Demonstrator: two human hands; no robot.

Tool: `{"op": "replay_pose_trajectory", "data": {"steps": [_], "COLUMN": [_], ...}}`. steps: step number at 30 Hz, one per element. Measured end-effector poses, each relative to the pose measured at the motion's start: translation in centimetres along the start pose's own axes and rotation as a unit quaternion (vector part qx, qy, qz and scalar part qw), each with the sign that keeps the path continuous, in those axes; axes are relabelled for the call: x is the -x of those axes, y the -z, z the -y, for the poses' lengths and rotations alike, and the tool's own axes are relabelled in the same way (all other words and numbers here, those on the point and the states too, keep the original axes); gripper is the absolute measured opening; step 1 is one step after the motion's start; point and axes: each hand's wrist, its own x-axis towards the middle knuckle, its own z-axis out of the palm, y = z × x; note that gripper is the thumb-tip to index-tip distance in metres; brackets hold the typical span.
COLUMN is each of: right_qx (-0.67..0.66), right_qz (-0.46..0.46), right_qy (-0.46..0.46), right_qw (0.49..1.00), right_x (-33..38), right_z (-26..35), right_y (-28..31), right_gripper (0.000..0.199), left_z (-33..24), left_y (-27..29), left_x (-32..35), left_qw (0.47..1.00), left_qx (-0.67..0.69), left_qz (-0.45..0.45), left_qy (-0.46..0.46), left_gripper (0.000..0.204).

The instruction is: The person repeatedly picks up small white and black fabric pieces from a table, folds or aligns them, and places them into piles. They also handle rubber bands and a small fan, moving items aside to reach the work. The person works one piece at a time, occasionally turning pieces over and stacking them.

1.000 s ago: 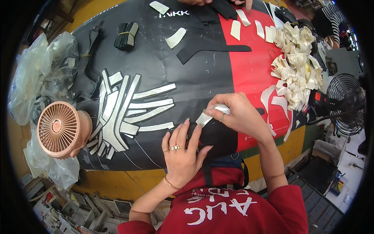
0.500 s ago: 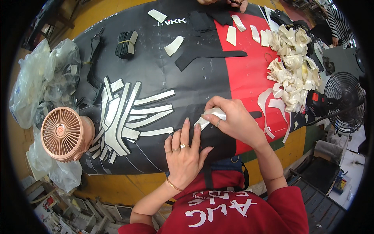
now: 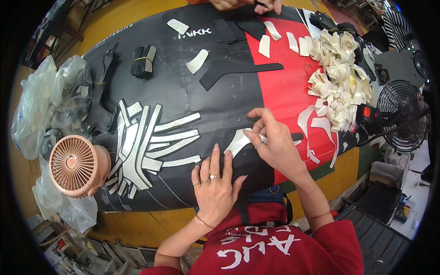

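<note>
looking down at my own two hands over a big black and red sheet (image 3: 220,98) spread across the yellow tabletop (image 3: 137,227). compared with a second ago the right hand (image 3: 275,144) has slid left along the silver strip (image 3: 238,141), and the strip now lies longer and flatter on the black part, so i'd say it's getting pressed down bit by bit. right fingers are pinched shut on the strip's upper end, thumb and forefinger together. the left hand (image 3: 215,188) lies flat and open just below the strip, fingers spread, holding nothing, only pinning the sheet; it has hardly moved.

materials: the sheet looks smooth and slightly glossy, like coated fabric or rubber, hard to be sure through the fisheye. the strip is a thin, curved, shiny grey sliver. left of it sits a fan of similar silver strips (image 3: 146,146), long and tapered, overlapping. top right is a heap of crumpled cream backing paper (image 3: 339,78), curly and matte. a pink round fan (image 3: 75,166) sits at the left edge beside some clear plastic bags (image 3: 46,101), and a black wire-cage fan (image 3: 403,114) stands off to the right. someone else's hands (image 3: 243,4) show at the far edge.
</note>
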Motion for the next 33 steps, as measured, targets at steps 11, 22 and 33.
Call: {"op": "replay_pose_trajectory", "data": {"steps": [11, 22, 33], "right_qx": [0.088, 0.075, -0.003], "right_qz": [-0.026, 0.033, 0.025], "right_qy": [0.037, 0.010, 0.010], "right_qw": [0.995, 0.997, 1.000], "right_x": [0.6, 0.8, 1.9], "right_z": [0.6, 1.2, -2.2], "right_y": [-0.9, 0.4, 3.7], "right_gripper": [0.026, 0.041, 0.041], "left_z": [-0.2, -1.1, -2.2], "left_y": [1.1, -1.5, -0.8], "left_x": [-0.8, -2.1, -2.7], "left_qw": [0.998, 0.990, 0.996], "left_qx": [0.055, 0.113, 0.059], "left_qz": [0.002, 0.083, 0.074], "left_qy": [0.007, -0.027, 0.003], "left_gripper": [0.065, 0.077, 0.073]}}
